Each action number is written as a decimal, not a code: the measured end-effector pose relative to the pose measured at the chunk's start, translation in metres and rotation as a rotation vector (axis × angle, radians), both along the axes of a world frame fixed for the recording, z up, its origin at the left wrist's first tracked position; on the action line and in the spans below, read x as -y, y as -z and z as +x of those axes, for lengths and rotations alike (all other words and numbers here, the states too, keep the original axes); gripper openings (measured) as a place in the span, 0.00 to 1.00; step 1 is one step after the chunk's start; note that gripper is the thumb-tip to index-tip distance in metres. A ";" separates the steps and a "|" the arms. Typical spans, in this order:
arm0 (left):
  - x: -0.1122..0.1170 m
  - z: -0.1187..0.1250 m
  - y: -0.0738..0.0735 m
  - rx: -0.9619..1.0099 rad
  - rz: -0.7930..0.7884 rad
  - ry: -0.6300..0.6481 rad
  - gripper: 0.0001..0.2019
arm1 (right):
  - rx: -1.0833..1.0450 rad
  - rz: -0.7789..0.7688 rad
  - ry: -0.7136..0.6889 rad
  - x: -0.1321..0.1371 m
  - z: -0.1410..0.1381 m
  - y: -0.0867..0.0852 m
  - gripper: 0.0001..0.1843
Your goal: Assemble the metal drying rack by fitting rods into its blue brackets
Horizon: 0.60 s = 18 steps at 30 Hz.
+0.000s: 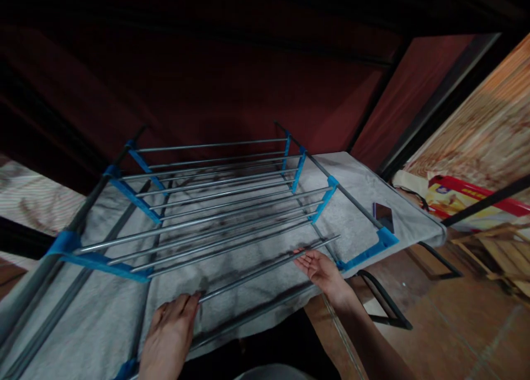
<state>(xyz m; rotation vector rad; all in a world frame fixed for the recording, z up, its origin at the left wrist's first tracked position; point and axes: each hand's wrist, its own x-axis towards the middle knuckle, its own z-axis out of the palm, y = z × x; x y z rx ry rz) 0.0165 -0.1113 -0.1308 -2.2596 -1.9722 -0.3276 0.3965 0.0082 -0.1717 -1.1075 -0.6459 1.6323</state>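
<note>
A loose grey metal rod lies slantwise above the near part of a rack with blue plastic brackets and several grey bars. My left hand is closed around the rod's left end, its back turned up. Near the other end, my right hand grips the rod with curled fingers, palm partly upward. The rod's right tip sticks out past the fingers. Close to my right wrist is a blue end bracket at the rack's near right corner. Another blue bracket is partly cut off at the bottom edge.
The rack rests on a grey cloth-covered surface against a dark red panel. A phone lies at the right. Beyond are a red and yellow box, wooden slats and black metal legs over a tiled floor.
</note>
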 end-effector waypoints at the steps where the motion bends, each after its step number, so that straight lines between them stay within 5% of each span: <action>1: -0.005 0.000 -0.002 0.005 -0.020 -0.023 0.23 | -0.003 -0.003 -0.029 -0.001 -0.002 0.001 0.05; 10: -0.009 0.012 -0.002 0.040 -0.322 -0.193 0.27 | -0.137 -0.345 -0.080 -0.005 0.013 0.032 0.12; 18: -0.003 0.020 -0.002 0.140 -0.312 -0.241 0.21 | -0.005 -0.516 -0.234 -0.013 0.040 0.049 0.17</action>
